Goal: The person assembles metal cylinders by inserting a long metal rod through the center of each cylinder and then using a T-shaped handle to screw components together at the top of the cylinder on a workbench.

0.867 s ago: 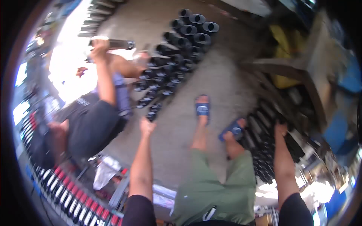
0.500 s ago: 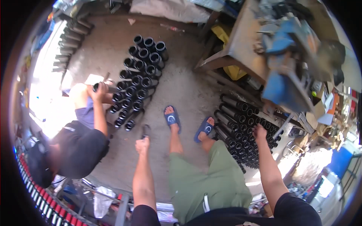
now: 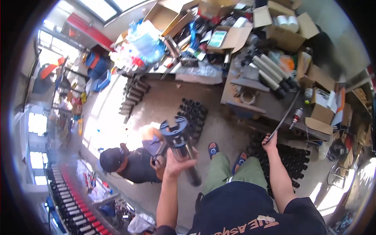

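My left hand (image 3: 177, 163) is wrapped round a dark metal tube with a notched collar (image 3: 175, 131) at its upper end. The tube is tilted, and its lower end points down over the floor. Out to the right, my right hand (image 3: 269, 142) grips the end of a long thin metal rod (image 3: 285, 117), which slants up across the front of the workbench. Black tubes (image 3: 288, 164) stand packed on the floor below my right arm. Another group of black tubes (image 3: 192, 113) stands on the floor ahead.
A co-worker (image 3: 135, 166) in a dark cap and shirt sits low to my left, close to my left arm. The cluttered workbench (image 3: 254, 102) bears several pale cylinders (image 3: 270, 72) and open cardboard boxes (image 3: 284, 37). A rack of red-and-white cylinders (image 3: 76, 199) stands at lower left.
My view has swung up, bringing in more of the workbench. My left hand now holds the tube raised, its notched collar in plain sight. The rod in my right hand now shows clearly.
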Motion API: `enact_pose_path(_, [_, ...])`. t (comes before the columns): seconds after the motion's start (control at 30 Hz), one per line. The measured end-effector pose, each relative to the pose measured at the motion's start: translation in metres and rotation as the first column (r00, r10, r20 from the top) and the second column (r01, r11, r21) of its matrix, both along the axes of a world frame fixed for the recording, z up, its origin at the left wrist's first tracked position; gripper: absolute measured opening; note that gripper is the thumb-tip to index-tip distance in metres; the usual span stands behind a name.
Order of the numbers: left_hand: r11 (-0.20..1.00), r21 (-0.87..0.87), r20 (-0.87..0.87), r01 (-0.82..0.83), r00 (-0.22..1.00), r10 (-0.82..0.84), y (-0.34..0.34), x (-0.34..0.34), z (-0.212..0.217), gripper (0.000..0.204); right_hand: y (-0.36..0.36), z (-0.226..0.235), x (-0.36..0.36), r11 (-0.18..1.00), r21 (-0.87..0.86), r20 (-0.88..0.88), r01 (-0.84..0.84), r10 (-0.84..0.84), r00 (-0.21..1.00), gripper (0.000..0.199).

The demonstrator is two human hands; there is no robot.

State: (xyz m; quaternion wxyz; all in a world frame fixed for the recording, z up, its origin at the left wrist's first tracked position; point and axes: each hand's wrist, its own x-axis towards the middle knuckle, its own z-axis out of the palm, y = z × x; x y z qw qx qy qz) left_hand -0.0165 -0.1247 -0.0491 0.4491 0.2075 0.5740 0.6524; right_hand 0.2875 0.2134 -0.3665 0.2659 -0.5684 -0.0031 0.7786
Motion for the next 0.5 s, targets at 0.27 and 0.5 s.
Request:
enact_pose_path(0.27, [0.844,0.506,-0.038,-0.175,0.974,0.225,0.214,-0.042,0.039,0.043,0.022,0.065,0.057,0.83,0.22,0.913,-0.512,0.01,0.408,0.049])
enact_pose_path(0.5, [0.908,0.393,-0.091,-0.147,0.976,0.197,0.38,-0.052,0.01,0.028,-0.132,0.109,0.119,0.845,0.331,0.878,-0.421,-0.112,0.465,0.054])
